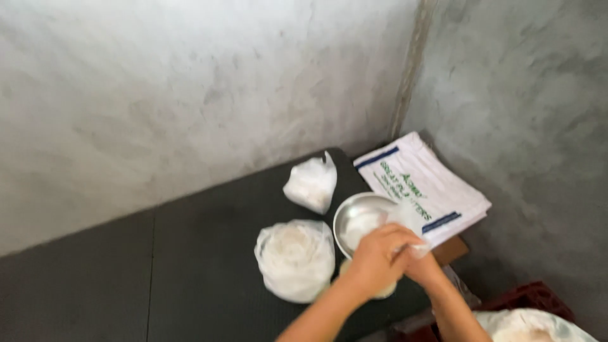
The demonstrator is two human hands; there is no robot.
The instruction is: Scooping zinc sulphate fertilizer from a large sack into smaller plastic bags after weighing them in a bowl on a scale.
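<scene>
Rough grey plaster walls meet in a corner behind a dark desk (158, 266) with a matte top. On the desk, near the corner, sits a small tied plastic bag (311, 183) of something white, and closer to the person a larger round plastic bag (295, 258), also white inside. Between them and the right edge stands a shiny metal bowl (358, 215) with some white matter in it. A stack of folded white sacks (423, 189) with blue stripes lies just beside the bowl against the right wall.

Both hands meet over the bowl's near rim. The left hand (375, 259) lies on top, its fingers curled and pressed together; the right hand (419, 263) is under it, fingers pinching a bit of thin clear plastic (415, 248). A dark red crate (532, 297) shows at the lower right.
</scene>
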